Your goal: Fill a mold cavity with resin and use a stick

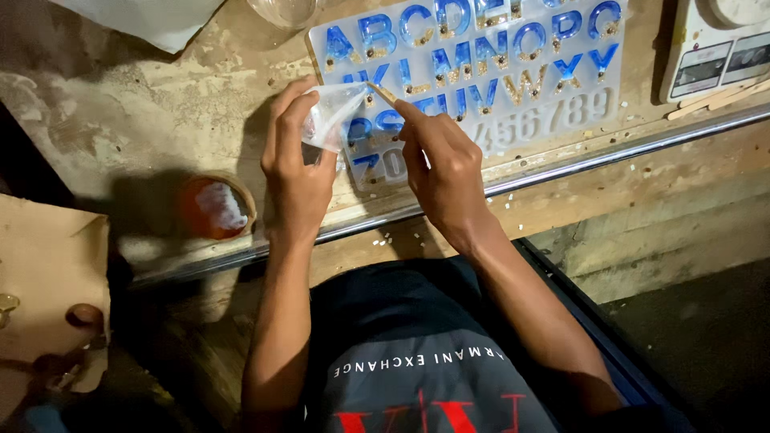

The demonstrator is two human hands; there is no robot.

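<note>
A clear silicone mould (561,112) shaped with letters and numerals lies on the worn worktop; many letter cavities hold blue resin with gold flecks. My left hand (295,164) pinches a small clear plastic bag (330,115) just over the mould's left edge. My right hand (443,164) grips a thin wooden stick (382,93), its tip at the mouth of the bag, above the mould's left letters.
A small round cup (216,207) with orange and white contents sits left of my left hand. A clear cup (281,11) stands at the top edge. A white digital scale (718,52) with wooden sticks (714,99) lies at the top right. A metal rail (561,164) edges the worktop.
</note>
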